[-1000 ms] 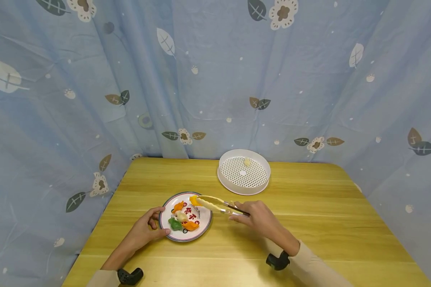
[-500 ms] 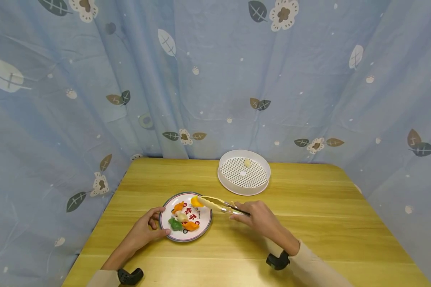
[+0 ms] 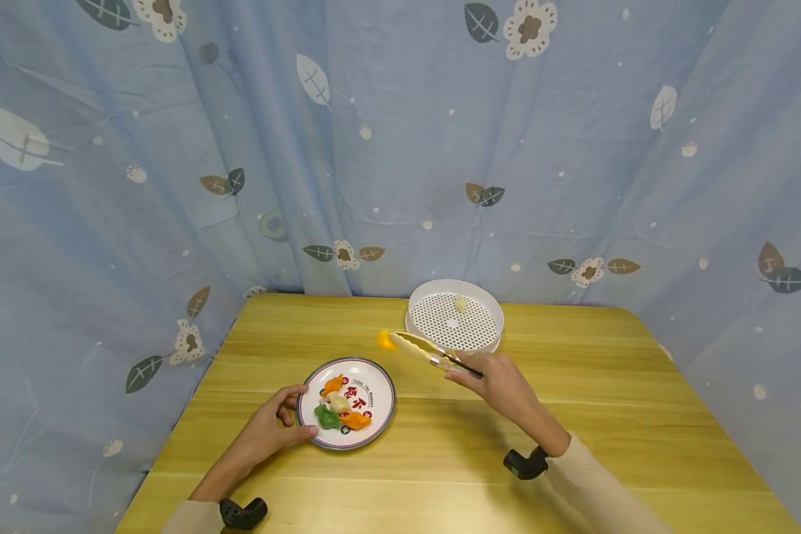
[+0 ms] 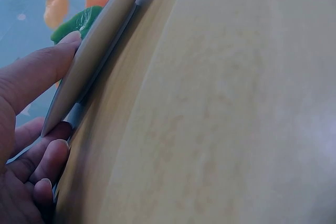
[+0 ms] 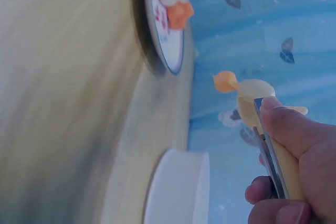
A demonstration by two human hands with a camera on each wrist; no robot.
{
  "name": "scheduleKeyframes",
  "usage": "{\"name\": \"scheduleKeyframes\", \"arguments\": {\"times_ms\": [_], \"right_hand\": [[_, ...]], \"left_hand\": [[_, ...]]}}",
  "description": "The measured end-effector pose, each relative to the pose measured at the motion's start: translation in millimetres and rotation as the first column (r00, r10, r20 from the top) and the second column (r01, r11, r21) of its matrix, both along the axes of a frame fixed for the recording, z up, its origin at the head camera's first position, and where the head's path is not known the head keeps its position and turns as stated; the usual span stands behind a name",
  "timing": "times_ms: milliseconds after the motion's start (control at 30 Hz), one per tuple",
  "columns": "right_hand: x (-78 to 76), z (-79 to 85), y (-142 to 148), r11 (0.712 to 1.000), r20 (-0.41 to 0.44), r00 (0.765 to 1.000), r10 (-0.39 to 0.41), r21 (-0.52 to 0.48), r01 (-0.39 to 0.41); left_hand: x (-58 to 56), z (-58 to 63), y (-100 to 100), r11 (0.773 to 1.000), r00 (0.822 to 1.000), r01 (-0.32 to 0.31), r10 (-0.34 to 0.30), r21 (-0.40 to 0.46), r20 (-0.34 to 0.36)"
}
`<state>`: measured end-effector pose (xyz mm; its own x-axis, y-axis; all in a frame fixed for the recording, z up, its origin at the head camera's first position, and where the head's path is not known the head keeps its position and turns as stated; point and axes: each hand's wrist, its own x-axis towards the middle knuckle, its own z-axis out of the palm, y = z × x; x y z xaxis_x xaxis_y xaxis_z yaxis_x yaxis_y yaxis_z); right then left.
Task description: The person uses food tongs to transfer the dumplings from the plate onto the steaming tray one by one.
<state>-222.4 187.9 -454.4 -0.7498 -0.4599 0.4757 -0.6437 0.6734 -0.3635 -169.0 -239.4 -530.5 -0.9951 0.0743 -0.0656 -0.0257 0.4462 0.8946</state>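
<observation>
My left hand [image 3: 267,426] holds the near-left rim of a round white plate [image 3: 382,404]; in the left wrist view the thumb [image 4: 50,64] lies on top and curled fingers sit at the underside. On the plate lie small dumpling-like pieces: two orange [image 3: 331,386], one green [image 3: 327,417], one cream [image 3: 338,403]. My right hand [image 3: 505,386] grips a pair of tongs [image 3: 414,345] with cream scalloped ends. A yellow dumpling-like piece [image 3: 385,340] is pinched at their tips, raised in the air beyond the plate; the right wrist view shows the tongs [image 5: 255,90] against the curtain.
A white round tray with a perforated base [image 3: 450,326] stands at the back of the wooden table [image 3: 574,371], one pale piece [image 3: 460,303] inside it. The right hand and tongs overlap its front edge in the head view. A blue patterned curtain [image 3: 400,148] hangs behind the table.
The right hand and tongs have lifted the yellow piece off the plate and moved it away toward the tray, slightly rightward. My left hand and the plate have stayed put.
</observation>
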Motion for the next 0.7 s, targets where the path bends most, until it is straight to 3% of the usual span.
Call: {"name": "scheduleKeyframes", "arguments": {"times_ms": [333,700], "right_hand": [[-24.1,4.5,23.6,0.991,0.021,0.991,-0.132,-0.002,0.133],[-59.0,-5.5,42.7,0.965,-0.002,0.966,-0.259,0.032,0.259]], "left_hand": [[-0.2,-1.2,0.4,1.0,1.0,-0.006,0.006,0.012,0.006],[-0.4,-1.0,-0.5,1.0,1.0,-0.003,0.003,0.008,0.007]]}}
